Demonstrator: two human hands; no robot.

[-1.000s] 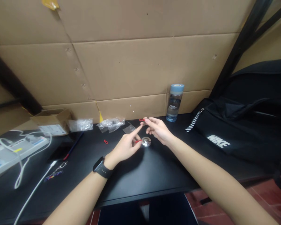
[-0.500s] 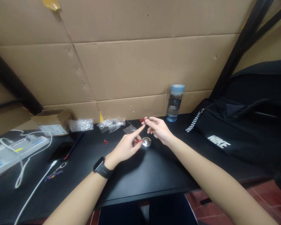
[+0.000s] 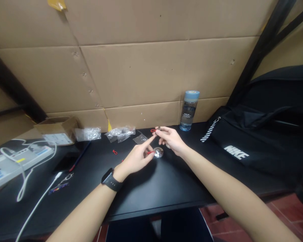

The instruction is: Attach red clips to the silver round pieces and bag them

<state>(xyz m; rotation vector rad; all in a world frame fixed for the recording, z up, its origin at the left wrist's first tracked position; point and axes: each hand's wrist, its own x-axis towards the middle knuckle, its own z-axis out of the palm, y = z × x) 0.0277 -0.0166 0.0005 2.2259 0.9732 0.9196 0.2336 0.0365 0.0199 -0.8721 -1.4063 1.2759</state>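
Note:
My right hand pinches a red cord loop at its fingertips, beside a small shiny piece whose kind I cannot make out. The index finger of my left hand stretches out to the right fingertips. Under my left thumb is a red cord, held against the curled fingers. Right at this cord's end is a shiny, round metal dome; whether it hangs or rests on the table is unclear. Part of another pale round piece shows below my right fingers, mostly hidden.
On the black table lie another red loop, clear plastic bags, a phone and keys. A water bottle stands behind, a black bag right. A power strip and open carton are left.
Both hands stay almost where they were. The red loop at my right fingertips has dipped slightly, and the view has shifted a little.

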